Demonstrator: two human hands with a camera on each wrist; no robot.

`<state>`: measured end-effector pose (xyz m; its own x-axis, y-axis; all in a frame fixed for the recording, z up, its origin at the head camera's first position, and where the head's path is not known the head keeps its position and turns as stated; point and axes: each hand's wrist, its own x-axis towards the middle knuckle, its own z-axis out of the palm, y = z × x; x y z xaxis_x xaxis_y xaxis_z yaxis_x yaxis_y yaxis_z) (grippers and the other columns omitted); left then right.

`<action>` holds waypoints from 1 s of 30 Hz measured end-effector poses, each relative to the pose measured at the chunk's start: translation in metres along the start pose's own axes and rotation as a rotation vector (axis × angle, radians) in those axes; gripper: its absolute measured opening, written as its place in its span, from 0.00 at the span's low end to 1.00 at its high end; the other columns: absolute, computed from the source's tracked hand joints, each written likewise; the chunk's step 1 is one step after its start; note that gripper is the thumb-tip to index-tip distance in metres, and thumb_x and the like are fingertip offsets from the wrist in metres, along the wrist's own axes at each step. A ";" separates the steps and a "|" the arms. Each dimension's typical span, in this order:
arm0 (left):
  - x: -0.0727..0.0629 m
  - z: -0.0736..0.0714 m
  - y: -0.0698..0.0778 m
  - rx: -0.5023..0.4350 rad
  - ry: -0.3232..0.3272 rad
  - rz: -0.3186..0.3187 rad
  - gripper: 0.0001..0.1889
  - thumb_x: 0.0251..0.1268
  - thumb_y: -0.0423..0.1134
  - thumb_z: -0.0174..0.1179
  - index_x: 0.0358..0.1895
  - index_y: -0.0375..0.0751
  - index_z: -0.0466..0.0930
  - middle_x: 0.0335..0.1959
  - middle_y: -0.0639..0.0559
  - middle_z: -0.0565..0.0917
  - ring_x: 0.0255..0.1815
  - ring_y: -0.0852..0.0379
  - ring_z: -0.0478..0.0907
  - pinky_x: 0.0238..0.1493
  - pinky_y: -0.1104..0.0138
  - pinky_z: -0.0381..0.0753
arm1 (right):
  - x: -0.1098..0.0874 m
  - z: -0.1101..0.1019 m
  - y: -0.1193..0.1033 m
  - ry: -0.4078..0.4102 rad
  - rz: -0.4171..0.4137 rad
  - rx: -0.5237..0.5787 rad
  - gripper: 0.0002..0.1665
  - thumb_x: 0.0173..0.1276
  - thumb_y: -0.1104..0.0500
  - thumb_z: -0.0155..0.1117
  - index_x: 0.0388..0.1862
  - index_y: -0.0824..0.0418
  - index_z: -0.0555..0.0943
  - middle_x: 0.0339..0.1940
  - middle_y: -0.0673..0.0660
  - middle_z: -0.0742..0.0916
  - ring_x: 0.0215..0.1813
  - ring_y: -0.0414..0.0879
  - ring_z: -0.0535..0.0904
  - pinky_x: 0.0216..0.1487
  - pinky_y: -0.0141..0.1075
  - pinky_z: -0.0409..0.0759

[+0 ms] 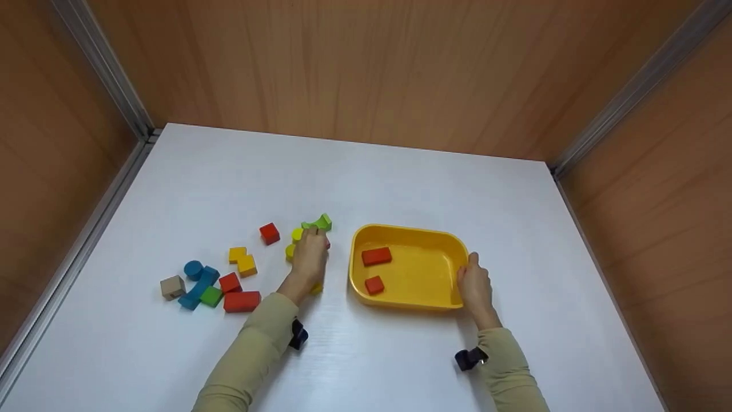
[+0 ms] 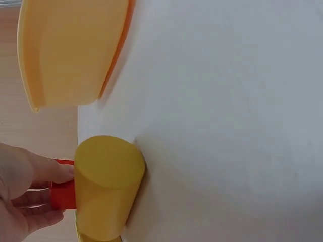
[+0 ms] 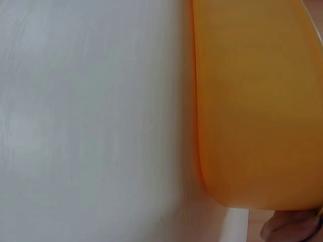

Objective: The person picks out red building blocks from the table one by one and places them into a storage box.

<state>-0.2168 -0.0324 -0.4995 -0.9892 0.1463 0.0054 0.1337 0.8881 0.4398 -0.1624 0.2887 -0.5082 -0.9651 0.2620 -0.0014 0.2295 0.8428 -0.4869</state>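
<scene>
At the far left a beige cube point(image 1: 172, 287) sits by a blue cylinder point(image 1: 193, 269) and a curved blue block point(image 1: 200, 289), a green cube point(image 1: 211, 296) against the latter. Then come a sharp-edged red cube point(image 1: 230, 282), a long red block point(image 1: 242, 301) and two yellow blocks point(image 1: 247, 265).

The left hand point(image 1: 309, 257) is nearly closed, pinching a flat-sided red block point(image 2: 63, 196) between thumb and fingers; a smooth yellow cylinder point(image 2: 108, 189) is just beside it, a scooped green piece point(image 1: 324, 222) near the fingertips.

Right of that, on the white table point(image 1: 400, 355), sits the tray point(image 1: 423, 305), glossy yellow, round-cornered, holding a red bar point(image 1: 377, 256) and a smaller red piece point(image 1: 374, 285). The right hand point(image 1: 476, 286) grips its right rim, fingers bent.
</scene>
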 end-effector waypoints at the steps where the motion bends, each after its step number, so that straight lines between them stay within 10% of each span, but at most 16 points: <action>1: -0.001 -0.001 0.001 -0.009 0.005 0.001 0.14 0.55 0.26 0.58 0.46 0.30 0.73 0.49 0.37 0.71 0.51 0.46 0.69 0.52 0.58 0.70 | 0.000 0.000 0.000 0.001 0.002 -0.001 0.10 0.66 0.64 0.45 0.44 0.67 0.62 0.21 0.61 0.76 0.18 0.48 0.70 0.15 0.35 0.66; 9: -0.012 -0.007 0.009 -0.112 0.065 -0.006 0.24 0.56 0.27 0.57 0.58 0.31 0.67 0.55 0.37 0.69 0.56 0.44 0.65 0.55 0.56 0.66 | 0.001 0.000 0.000 -0.018 0.038 0.011 0.13 0.66 0.63 0.44 0.48 0.67 0.62 0.21 0.60 0.75 0.18 0.47 0.68 0.16 0.35 0.65; 30: -0.037 -0.016 0.057 -0.247 0.291 0.158 0.21 0.48 0.28 0.64 0.49 0.29 0.73 0.42 0.42 0.74 0.46 0.50 0.71 0.50 0.64 0.72 | 0.003 0.000 0.000 -0.004 0.013 0.021 0.10 0.66 0.64 0.45 0.45 0.67 0.62 0.20 0.59 0.76 0.17 0.47 0.69 0.14 0.33 0.65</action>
<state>-0.1739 0.0062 -0.4602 -0.9379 0.1120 0.3283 0.3024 0.7277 0.6156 -0.1653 0.2889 -0.5084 -0.9625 0.2710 -0.0114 0.2395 0.8294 -0.5048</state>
